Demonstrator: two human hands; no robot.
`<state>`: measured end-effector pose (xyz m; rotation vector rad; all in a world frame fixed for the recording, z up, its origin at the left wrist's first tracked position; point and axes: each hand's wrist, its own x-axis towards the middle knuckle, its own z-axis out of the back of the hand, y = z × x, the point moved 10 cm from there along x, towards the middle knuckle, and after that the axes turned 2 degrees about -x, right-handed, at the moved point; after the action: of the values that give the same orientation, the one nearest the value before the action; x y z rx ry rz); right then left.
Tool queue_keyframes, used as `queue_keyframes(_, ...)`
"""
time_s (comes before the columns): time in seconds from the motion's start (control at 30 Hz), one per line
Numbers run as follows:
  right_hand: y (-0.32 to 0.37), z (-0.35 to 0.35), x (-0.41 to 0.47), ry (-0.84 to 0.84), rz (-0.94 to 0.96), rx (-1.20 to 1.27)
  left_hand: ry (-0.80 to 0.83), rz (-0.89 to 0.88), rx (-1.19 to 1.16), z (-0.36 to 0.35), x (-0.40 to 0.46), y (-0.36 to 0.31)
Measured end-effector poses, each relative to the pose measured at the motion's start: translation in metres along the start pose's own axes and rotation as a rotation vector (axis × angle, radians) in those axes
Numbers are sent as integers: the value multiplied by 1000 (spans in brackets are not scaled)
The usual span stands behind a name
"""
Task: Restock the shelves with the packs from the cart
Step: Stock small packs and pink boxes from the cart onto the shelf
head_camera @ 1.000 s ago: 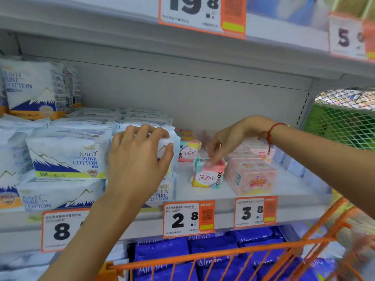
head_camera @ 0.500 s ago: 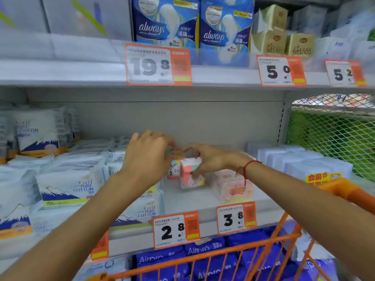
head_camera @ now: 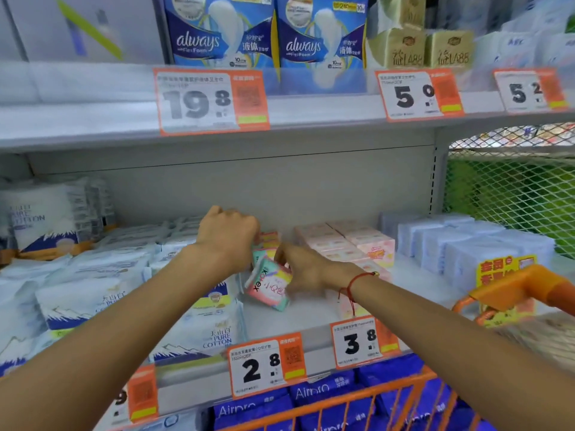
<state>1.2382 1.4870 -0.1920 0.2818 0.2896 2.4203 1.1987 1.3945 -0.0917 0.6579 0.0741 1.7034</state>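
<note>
Fingers (head_camera: 281, 255) of the right hand (head_camera: 306, 269) curl round the upper edge of a small pink-and-mint Kotex pack (head_camera: 269, 283), held tilted at the centre of the frame just above the middle shelf (head_camera: 311, 315). The left hand (head_camera: 228, 236), just left of it and higher, reaches into the row of matching packs (head_camera: 268, 239) behind; its fingers are curled, but what they grasp is hidden behind the hand. White Pure Cotton packs (head_camera: 102, 293) fill the left of the frame, pink boxes (head_camera: 345, 241) sit right of centre, and the orange cart (head_camera: 513, 290) edges in at lower right.

The pack looks light, soft and slightly slick in its film wrap; it would likely crumple if squeezed hard, so a gentle pinch across its short edges seems the safest hold.

Half a second earlier the same pack stood nearly upright between the hands; it now leans over to the left and sits lower, the right hand has shifted onto its top, and the left hand has moved deeper toward the back row.
</note>
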Motion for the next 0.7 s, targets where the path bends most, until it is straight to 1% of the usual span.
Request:
queue_keyframes(0.07,-1,9,1,-33,24,-55,3,-65,124,-3,8,-12)
queue_keyframes(0.13,-1,13,4,-66,46,-151,45,-182,255,-12,14,-33)
queue_keyframes(0.2,-1,13,8,-103,57,-214,194,-233,350,-38,19,-43)
queue_keyframes(0.27,-3,10,13,-112,62,-174,365,-210,403,-65,22,-39)
queue_keyframes(0.3,-4,9,16,-107,60,-156,413,-205,398,-73,23,-38)
queue_keyframes(0.43,-10,8,29,-122,27,-137,397,-269,311,-78,26,-49)
queue_keyframes(0.57,-18,10,35,-153,-12,-107,469,-249,311,-87,24,-53)
queue_keyframes(0.63,-17,14,34,-187,3,-183,484,-238,327,-89,25,-55)
queue_keyframes(0.7,-11,21,31,-258,25,-300,495,-226,336,-92,26,-56)
